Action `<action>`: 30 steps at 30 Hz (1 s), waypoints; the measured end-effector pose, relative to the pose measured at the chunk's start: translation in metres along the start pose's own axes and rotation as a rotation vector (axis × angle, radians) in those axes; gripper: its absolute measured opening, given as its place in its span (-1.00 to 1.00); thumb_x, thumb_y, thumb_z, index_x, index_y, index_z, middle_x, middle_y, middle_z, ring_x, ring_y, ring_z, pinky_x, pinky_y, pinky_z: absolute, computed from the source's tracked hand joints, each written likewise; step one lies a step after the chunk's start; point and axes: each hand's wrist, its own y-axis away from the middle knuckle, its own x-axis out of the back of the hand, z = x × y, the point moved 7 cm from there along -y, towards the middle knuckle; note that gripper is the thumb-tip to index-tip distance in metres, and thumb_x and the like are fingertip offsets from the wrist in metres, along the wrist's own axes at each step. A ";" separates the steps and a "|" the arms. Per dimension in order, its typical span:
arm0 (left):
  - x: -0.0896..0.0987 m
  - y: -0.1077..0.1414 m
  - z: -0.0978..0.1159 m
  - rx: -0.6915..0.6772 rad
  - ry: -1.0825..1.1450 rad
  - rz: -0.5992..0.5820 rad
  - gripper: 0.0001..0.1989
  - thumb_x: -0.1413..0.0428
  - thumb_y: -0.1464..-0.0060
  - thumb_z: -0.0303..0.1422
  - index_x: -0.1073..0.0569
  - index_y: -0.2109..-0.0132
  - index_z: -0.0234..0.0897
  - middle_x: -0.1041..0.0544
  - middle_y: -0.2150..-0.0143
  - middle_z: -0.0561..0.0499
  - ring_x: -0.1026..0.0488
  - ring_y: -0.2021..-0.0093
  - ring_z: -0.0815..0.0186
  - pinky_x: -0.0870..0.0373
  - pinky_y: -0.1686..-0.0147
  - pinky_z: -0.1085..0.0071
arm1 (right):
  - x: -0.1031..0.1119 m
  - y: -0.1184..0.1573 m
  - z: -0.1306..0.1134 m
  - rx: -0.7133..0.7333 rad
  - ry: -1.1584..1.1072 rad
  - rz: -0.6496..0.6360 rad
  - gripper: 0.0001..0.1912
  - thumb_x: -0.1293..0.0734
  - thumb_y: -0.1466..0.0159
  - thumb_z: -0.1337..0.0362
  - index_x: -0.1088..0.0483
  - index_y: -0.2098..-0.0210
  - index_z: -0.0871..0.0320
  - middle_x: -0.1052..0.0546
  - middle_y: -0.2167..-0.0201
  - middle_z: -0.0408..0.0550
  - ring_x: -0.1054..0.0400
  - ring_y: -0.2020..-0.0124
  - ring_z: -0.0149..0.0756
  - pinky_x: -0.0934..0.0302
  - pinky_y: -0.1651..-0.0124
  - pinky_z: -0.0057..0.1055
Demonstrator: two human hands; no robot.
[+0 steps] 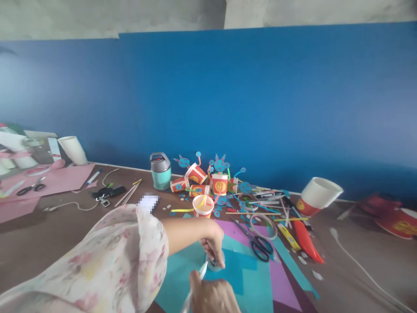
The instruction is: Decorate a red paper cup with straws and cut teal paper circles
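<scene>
My left hand (213,241) reaches in from the left in a floral sleeve. Its fingers point down and hold a small round object (215,263) against blue paper (233,269); its exact kind is partly hidden by the fingers. Below it, my right hand (215,298) is closed around a white pen (202,270), its tip beside the round object's left edge. Under both hands lies a larger teal sheet (257,287). Just beyond my left hand stands a red and white paper cup (203,206) with straws attached.
Black-handled scissors (260,248), a tape roll (263,227), a yellow cutter (289,237) and a red pouch (306,243) lie to the right. Behind are several decorated cups (220,184), a teal flask (161,174) and a blue partition (244,95). Stacked cups (321,193) stand farther right.
</scene>
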 end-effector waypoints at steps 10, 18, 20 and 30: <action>-0.002 -0.011 -0.003 -0.020 0.089 -0.031 -0.52 -0.43 0.40 -0.07 -0.38 0.77 -0.30 -0.43 0.68 0.03 -0.29 0.67 0.42 -0.14 0.70 0.55 | -0.017 -0.027 0.008 -0.123 -0.090 -0.456 -0.83 -0.28 -0.12 0.48 -0.33 0.30 0.16 -0.58 0.65 -0.07 -0.49 0.65 -0.13 0.21 0.66 -0.35; -0.002 -0.034 -0.011 -0.023 0.053 -0.036 -0.58 -0.46 0.47 -0.13 -0.44 0.75 -0.29 -0.50 0.61 -0.01 -0.35 0.61 0.33 -0.15 0.68 0.47 | -0.016 -0.032 0.013 -0.211 -0.092 -0.593 -0.80 -0.23 -0.18 0.50 -0.37 0.22 0.20 -0.63 0.54 -0.01 -0.55 0.54 -0.12 0.15 0.64 -0.37; -0.002 -0.035 -0.011 -0.027 0.043 -0.030 -0.58 -0.45 0.46 -0.11 -0.43 0.74 -0.28 -0.49 0.62 0.00 -0.36 0.61 0.33 -0.16 0.69 0.48 | -0.015 -0.034 0.013 -0.219 -0.061 -0.602 -0.81 -0.25 -0.19 0.49 -0.38 0.21 0.21 -0.63 0.53 0.00 -0.56 0.52 -0.13 0.13 0.63 -0.38; -0.001 -0.007 0.000 -0.037 0.031 -0.054 -0.56 -0.42 0.34 -0.15 -0.39 0.78 -0.28 -0.46 0.63 0.00 -0.37 0.56 0.32 -0.27 0.58 0.46 | -0.019 -0.033 0.016 -0.250 -0.100 -0.585 -0.80 -0.26 -0.18 0.48 -0.36 0.20 0.19 -0.63 0.53 -0.04 -0.55 0.53 -0.15 0.24 0.64 -0.35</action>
